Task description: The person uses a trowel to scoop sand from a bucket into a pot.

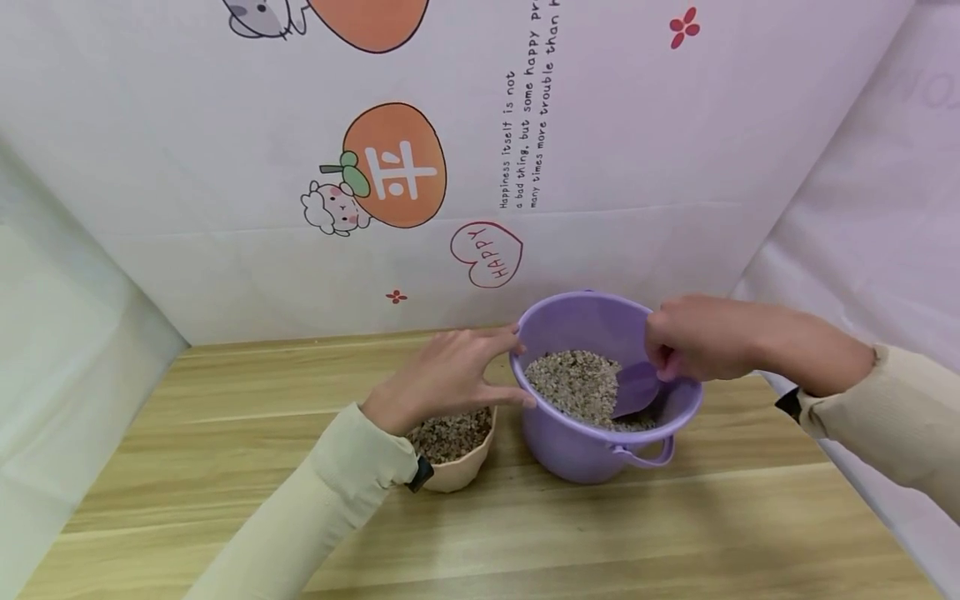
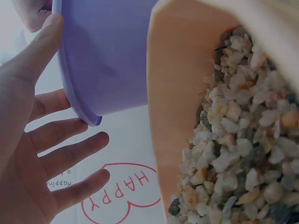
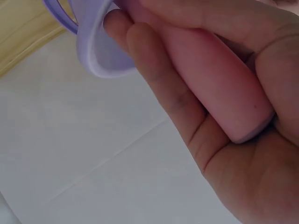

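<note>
A purple bucket [image 1: 577, 450] stands on the table with pale gravel [image 1: 573, 383] inside. My left hand [image 1: 457, 375] rests against the bucket's left rim, thumb and fingers spread and fairly straight. In the right wrist view, my right hand [image 3: 187, 107] grips the pink handle [image 3: 219, 84] of a small shovel. The shovel's purple blade [image 1: 636, 390] dips into the gravel on the bucket's right side, its tip hidden. Below my left wrist sits a peach-coloured pot [image 1: 457, 475] holding coarse, mixed-colour gravel [image 2: 243, 154].
The wood-grain table [image 1: 262, 467] meets a white printed backdrop [image 1: 600, 150] right behind the bucket. White sheeting [image 1: 847, 208] hangs at the right side, and more covers the left. The bucket's handle [image 1: 652, 457] hangs at its front right.
</note>
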### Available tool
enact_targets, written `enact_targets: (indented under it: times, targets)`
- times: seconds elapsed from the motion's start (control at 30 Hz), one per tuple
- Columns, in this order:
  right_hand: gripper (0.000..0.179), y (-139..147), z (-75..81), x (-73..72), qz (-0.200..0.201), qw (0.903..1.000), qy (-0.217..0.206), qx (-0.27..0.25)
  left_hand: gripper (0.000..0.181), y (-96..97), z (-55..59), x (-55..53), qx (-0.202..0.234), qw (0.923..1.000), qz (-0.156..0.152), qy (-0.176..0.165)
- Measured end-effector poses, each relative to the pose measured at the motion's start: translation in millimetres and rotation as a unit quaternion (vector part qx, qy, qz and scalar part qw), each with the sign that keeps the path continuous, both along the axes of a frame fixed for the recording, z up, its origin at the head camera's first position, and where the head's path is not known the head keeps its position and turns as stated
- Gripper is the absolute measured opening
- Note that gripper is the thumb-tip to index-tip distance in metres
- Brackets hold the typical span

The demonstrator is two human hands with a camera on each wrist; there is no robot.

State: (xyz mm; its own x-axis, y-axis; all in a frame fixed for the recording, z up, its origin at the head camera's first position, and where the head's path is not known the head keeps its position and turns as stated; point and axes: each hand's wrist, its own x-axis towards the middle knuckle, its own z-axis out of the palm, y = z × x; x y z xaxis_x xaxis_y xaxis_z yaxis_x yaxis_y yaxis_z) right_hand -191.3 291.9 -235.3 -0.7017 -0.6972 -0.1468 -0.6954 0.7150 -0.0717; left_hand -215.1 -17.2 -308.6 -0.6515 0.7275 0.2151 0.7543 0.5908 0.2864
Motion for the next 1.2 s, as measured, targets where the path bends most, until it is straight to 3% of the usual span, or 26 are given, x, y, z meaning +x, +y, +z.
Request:
enact_targets:
  times: [0.17, 0.37, 0.57, 0.73, 0.97, 1.2]
  targets:
    - [0.027, -3, -9.3, -3.9, 0.01, 0.9997, -0.007, -0.022, 0.068, -0.4, -1.3, -0.2, 0.008, 1.0, -0.002, -0.001]
    - [0.026, 3, -15.6, -5.9, -0.014, 0.998, -0.044, -0.042, 0.069, 1.2, -1.4, -0.8, 0.018, 0.9998, -0.01, -0.006]
    - [0.026, 6, -18.9, -6.2, -0.02, 0.9966, -0.055, -0.058, 0.068, 0.9, -3.2, -1.7, 0.025, 0.9995, -0.013, -0.013]
    - [0.027, 10, -24.1, -5.7, -0.001, 0.9964, -0.041, -0.074, 0.07, 0.2, -4.9, -1.8, 0.03, 0.9994, -0.012, -0.015]
    - [0.029, 14, -39.2, -5.8, 0.017, 0.996, 0.018, -0.086, 0.066, -0.3, -6.4, -0.9, 0.038, 0.9991, -0.009, -0.014]
    - [0.029, 17, -44.8, -5.8, 0.017, 0.994, 0.006, -0.108, 0.066, 1.8, -6.9, -2.2, 0.038, 0.999, -0.01, -0.02]
